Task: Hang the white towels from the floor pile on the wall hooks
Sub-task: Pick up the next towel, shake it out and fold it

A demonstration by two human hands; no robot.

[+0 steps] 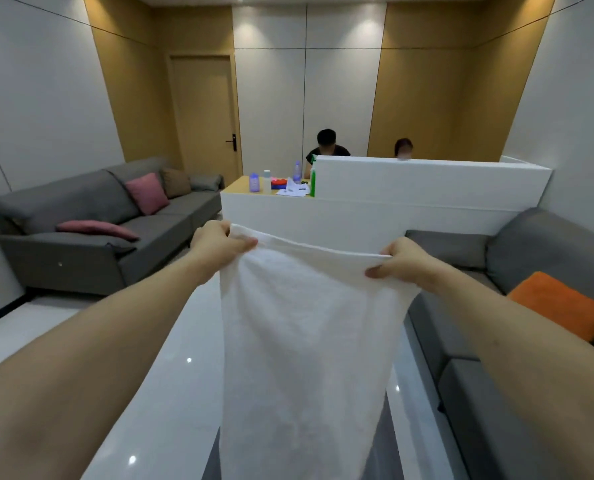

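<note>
**Towel held up by its top edge, no hooks in sight**

The towel [302, 341] hangs in the air in front of the person, over the glossy floor [157, 393], stretched between both hands and falling straight down out of the bottom of the view. The left hand [219, 245] pinches the top left corner, thumb over the hem; the right hand [403, 259] grips the top right corner the same way, fingers curled behind the cloth. The top edge sags slightly between them.

It looks soft, light and limp (terry cloth, by the texture), so it will drape wherever it is let go and cannot be pushed, only carried or pulled. It is not slippery or fragile. The corners are a sound hold for spreading it; for a hook, I judge the middle of the top edge a better place to gather it.

Beyond the towel stands a white counter [410, 188], with two seated people behind it. A grey sofa [91, 216] lines the left wall, another [517, 306] the right. Neither wall hooks nor the floor pile show here.
</note>
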